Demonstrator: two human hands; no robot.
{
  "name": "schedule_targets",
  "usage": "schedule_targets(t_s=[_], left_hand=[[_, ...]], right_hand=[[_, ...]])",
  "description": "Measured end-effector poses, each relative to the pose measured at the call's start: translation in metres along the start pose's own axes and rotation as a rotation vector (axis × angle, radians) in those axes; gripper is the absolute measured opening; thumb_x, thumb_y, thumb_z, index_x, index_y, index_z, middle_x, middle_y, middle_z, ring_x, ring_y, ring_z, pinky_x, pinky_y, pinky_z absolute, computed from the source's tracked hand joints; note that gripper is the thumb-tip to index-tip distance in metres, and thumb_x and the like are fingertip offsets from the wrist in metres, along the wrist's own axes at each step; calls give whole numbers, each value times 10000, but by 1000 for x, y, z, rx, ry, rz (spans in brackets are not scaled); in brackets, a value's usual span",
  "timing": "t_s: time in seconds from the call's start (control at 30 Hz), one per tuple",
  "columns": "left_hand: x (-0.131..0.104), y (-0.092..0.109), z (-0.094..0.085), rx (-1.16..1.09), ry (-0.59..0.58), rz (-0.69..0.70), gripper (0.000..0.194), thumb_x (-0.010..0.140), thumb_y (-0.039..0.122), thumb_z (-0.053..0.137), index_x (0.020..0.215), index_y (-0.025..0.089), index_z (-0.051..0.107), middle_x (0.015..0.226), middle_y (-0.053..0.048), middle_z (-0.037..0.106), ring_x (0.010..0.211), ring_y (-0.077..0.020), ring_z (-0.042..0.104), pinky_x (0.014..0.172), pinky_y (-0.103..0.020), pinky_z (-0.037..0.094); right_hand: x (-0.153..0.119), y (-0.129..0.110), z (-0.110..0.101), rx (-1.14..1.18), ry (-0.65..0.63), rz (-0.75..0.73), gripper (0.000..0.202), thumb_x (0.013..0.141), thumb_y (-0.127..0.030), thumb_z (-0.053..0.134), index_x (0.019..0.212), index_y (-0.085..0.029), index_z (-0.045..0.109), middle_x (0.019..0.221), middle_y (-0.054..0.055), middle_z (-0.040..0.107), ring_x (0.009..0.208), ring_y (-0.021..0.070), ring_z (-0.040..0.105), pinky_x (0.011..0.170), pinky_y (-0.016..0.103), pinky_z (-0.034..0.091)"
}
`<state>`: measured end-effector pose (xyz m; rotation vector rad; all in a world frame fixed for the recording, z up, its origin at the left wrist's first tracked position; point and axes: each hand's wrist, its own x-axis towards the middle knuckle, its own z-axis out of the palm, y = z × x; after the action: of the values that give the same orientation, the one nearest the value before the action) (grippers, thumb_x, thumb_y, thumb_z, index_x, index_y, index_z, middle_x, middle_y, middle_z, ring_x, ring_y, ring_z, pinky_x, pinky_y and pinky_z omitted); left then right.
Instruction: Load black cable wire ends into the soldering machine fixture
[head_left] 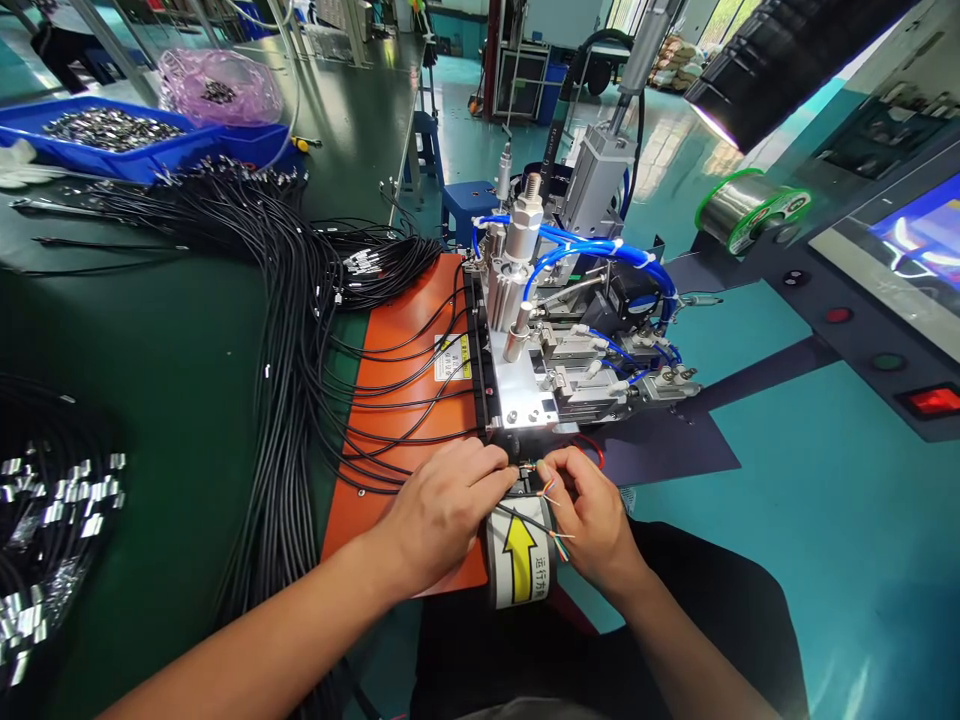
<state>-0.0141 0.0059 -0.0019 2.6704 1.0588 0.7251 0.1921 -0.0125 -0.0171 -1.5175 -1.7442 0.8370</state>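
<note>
My left hand point(450, 505) is closed, its fingertips at the front of the metal machine point(525, 380). It pinches a black cable, mostly hidden beneath the hand. Facing it, my right hand point(592, 515) pinches the thin coloured wires point(550, 488) at a cable end. A small connector seems to lie between the two hands, too small to make out. Another stripped cable end point(559, 545) with fanned coloured wires crosses the round drum point(523, 590), whose label bears a yellow arrow. Several black cables point(409, 400) run over the orange plate point(405, 330) to the machine's left side.
A thick bundle of black cables point(281, 300) lies on the green table point(187, 350). Blue trays point(112, 135) of small metal parts stand at the back left. Right of the machine are a solder wire spool point(739, 212), a black lamp point(780, 70) and a control panel point(885, 320).
</note>
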Motion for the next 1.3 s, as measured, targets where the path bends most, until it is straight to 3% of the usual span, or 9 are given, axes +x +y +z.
schedule_targets(t_s=[0.1, 0.23, 0.37, 0.53, 1.3], left_hand=[[0, 0, 0, 2, 3, 2, 255, 918, 71, 471, 1096, 149, 636, 953, -72, 619, 844, -192, 531, 756, -337, 475], [-1, 0, 1, 7, 5, 11, 258, 915, 69, 462, 1087, 146, 638, 956, -78, 619, 847, -196, 530, 757, -338, 472], [-1, 0, 2, 15, 13, 15, 258, 927, 85, 452, 1094, 148, 637, 952, -80, 623, 844, -200, 532, 751, -339, 466], [-2, 0, 2, 15, 8, 14, 267, 920, 76, 451, 1098, 150, 636, 933, -76, 623, 819, -198, 525, 727, -334, 456], [-1, -2, 2, 12, 14, 21, 270, 910, 61, 468, 1111, 146, 626, 970, -73, 628, 844, -195, 535, 746, -347, 468]], right_hand=[[3, -1, -5, -29, 2, -39, 162, 988, -285, 470, 908, -208, 589, 828, 29, 597, 759, 178, 573, 710, 304, 448], [9, -8, -13, -61, -5, -215, 186, 980, -224, 484, 1086, -205, 636, 953, 64, 602, 879, 187, 593, 783, 304, 477], [14, -10, -14, -144, -43, -321, 240, 972, -173, 467, 1117, -208, 654, 921, 60, 582, 791, 168, 602, 719, 281, 496], [17, -8, -13, -231, -39, -307, 228, 974, -174, 451, 1026, -214, 670, 908, 57, 580, 769, 164, 609, 720, 272, 499], [15, -3, -12, -126, -28, -250, 135, 969, -163, 461, 901, -194, 573, 859, 42, 567, 814, 173, 546, 748, 292, 436]])
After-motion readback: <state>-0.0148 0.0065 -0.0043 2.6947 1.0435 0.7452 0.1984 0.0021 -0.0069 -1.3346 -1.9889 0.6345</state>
